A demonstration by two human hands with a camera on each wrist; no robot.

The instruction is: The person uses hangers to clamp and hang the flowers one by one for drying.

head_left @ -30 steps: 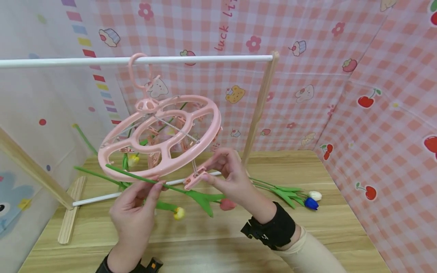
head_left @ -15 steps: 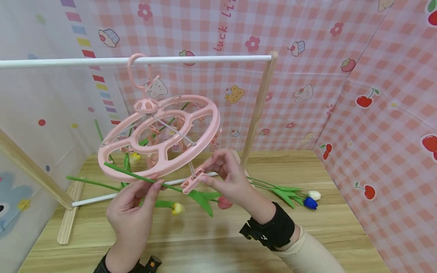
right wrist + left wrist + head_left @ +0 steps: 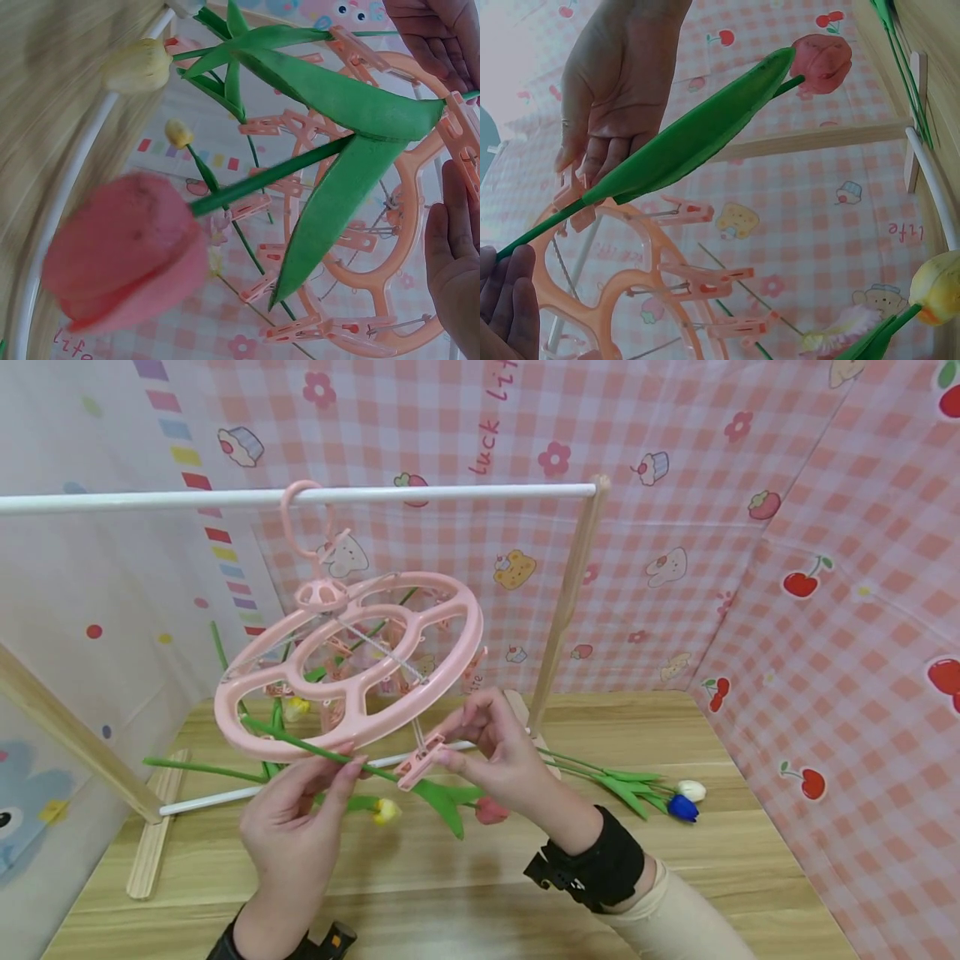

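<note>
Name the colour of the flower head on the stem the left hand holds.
The flower head is pinkish red; it shows best, large, in the right wrist view.

The pink, green-leaved tulip slants at the tilted pink clip.

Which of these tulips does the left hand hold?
The pink tulip, pinched by the left hand; its colour sets it apart from the yellow tulips, the blue tulip and the white tulip.
</note>
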